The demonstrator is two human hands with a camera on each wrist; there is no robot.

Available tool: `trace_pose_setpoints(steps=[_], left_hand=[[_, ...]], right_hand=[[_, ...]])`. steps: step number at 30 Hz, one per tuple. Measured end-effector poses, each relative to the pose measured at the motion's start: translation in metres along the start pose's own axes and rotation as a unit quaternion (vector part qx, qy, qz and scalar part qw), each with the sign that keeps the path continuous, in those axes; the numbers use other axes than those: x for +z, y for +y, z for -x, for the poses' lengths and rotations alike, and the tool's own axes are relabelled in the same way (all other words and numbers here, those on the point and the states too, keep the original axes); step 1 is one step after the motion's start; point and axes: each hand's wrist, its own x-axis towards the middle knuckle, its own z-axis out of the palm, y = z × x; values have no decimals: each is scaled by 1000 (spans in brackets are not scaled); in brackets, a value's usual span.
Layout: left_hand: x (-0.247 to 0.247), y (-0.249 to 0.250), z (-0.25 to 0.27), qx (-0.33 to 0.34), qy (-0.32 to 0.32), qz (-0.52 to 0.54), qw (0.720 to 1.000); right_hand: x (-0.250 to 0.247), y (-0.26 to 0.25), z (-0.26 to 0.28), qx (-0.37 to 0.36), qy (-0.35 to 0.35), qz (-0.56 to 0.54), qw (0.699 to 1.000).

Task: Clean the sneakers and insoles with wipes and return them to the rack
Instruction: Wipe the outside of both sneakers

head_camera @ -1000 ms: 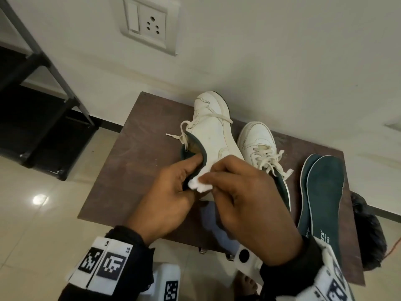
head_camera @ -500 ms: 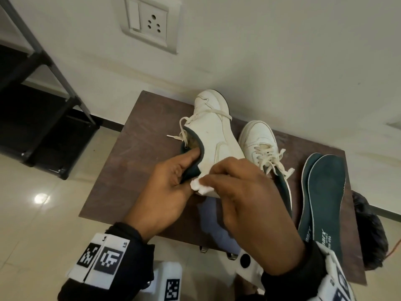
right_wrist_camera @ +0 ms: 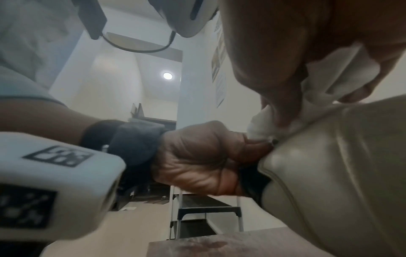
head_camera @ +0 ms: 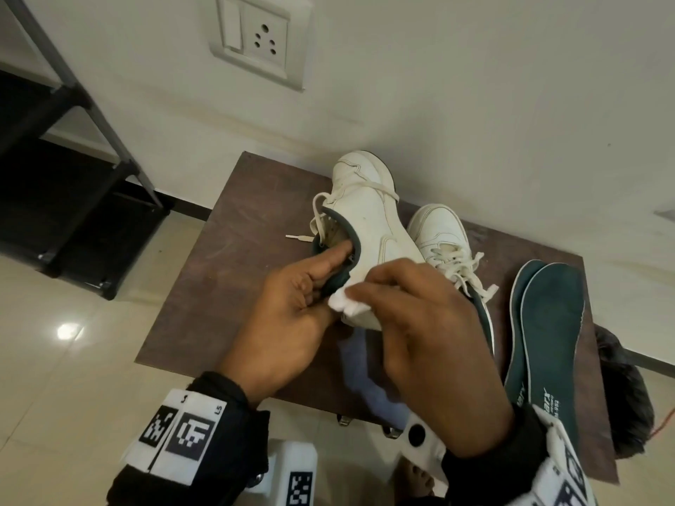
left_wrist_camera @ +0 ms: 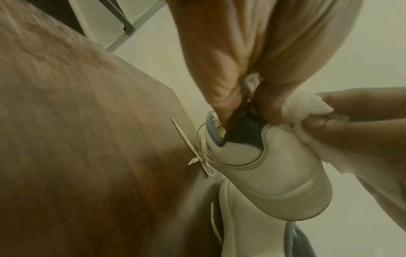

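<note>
Sneaker point(head_camera: 369, 220): smooth white leather-look upper, slight sheen, dark cloth collar lining. Wipe point(head_camera: 345, 307): soft white, crumpled. Insoles point(head_camera: 548, 323): matt dark green cloth top. Counter point(head_camera: 226, 272): brown wood grain, matt. Floor point(head_camera: 91, 359): glossy tile. Rack point(head_camera: 73, 104): grey metal tubing.

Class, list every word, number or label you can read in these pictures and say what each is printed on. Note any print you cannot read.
"arx": white print at the heel end of the nearer green insole; the start of the word is hidden.
"L5": corner of the white marker tag worn on the left wrist.
Small line under "arx": too small to read.
Wall posters in the right wrist view: too blurred to read.
</note>
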Motion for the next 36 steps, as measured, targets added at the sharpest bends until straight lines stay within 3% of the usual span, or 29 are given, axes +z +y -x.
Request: trace_pose_setpoints(steps=[2,5,9,12,15,20,28,31,36], left_hand=[[-2,0,-1,10,20,2,1000],[-2,1,-1,26,24,-22,999],[0,-1,0,24,8,-77,997],[-1,-2,2,14,9,-89,996],[-8,-3,1,28,42,-74,996],[-15,-4,-1,46,67,-62,995],[-7,-4,0,23,46,-85,995],[-12,-4,1,25,66,-99,993],[-16,0,0,30,100,-60,993]], right_hand=[[7,-2,5,-22,-9,0,1000],[7,-4,5,-14,40,17,999],[0,16,-3,72,104,58,990],[0,36,-5,122,86,-14,989],[-1,29,-3,98,54,-50,992],[-11,11,-4,18,19,-19,999],[4,51,-3,153,72,-37,985],[0,46,-2,140,40,-58,988],[-18,22,-1,55,-7,-70,996]])
